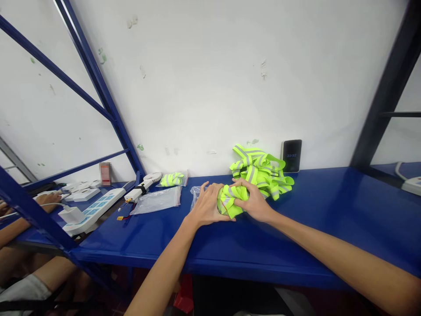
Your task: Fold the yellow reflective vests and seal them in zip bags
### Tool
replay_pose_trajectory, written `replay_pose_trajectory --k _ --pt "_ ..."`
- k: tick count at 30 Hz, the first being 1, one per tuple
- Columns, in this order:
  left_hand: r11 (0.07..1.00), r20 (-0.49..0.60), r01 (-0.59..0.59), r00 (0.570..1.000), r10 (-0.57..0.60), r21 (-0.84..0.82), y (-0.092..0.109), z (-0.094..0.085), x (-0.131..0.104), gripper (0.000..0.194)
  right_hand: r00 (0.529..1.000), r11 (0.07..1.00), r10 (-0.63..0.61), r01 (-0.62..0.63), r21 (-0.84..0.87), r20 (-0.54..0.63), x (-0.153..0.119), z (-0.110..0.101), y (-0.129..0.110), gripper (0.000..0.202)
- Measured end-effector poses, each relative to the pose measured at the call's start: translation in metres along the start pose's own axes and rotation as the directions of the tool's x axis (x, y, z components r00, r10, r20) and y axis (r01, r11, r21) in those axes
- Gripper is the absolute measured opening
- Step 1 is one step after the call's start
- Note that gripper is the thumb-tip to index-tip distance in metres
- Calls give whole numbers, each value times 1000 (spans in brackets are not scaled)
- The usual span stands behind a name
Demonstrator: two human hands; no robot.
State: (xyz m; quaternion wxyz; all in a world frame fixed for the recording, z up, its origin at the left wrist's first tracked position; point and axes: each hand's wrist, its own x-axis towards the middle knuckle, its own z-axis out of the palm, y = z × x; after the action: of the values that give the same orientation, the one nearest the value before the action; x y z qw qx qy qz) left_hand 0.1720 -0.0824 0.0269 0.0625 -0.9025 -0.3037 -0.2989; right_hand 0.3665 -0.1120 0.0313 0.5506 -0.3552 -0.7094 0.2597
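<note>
Near the middle of the blue table, a folded bundle of neon yellow strap with grey stripes [232,199] sits between both hands. My left hand [208,205] is closed around its left side, where clear plastic shows at the edge. The fingers of my right hand [255,201] press on the bundle from the right. A clear plastic bag [194,193] lies just left of my left hand, partly hidden by it. Behind my right hand rises a loose pile of the same neon straps [263,171].
Left on the table [131,243] are an empty clear bag [157,200], a bagged neon strap [172,179], a white fan [151,179] and a wired connector [124,217]. A phone [292,156] leans on the wall. Beyond the blue frame are a power strip [95,210] and another person's hand [48,199].
</note>
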Motion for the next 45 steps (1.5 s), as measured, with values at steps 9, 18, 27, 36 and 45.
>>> replay_pose_trajectory --k 9,18,27,36,45 --pt "994 -128 107 986 -102 36 13 12 6 94 997 1000 9 -7 30 -81 3 12 6 24" --pt "991 -9 90 996 -92 -99 8 6 3 100 987 996 -83 78 47 134 -7 10 7 21" --pt "999 -82 44 996 -43 15 12 20 6 71 972 989 14 -48 139 234 -1 8 16 81" --pt "986 -92 -125 987 135 107 -3 -2 -10 71 822 932 172 -314 180 543 7 -25 2 58" --pt "980 -32 -189 981 191 63 11 5 -10 68 831 976 153 -211 49 535 12 -24 3 42"
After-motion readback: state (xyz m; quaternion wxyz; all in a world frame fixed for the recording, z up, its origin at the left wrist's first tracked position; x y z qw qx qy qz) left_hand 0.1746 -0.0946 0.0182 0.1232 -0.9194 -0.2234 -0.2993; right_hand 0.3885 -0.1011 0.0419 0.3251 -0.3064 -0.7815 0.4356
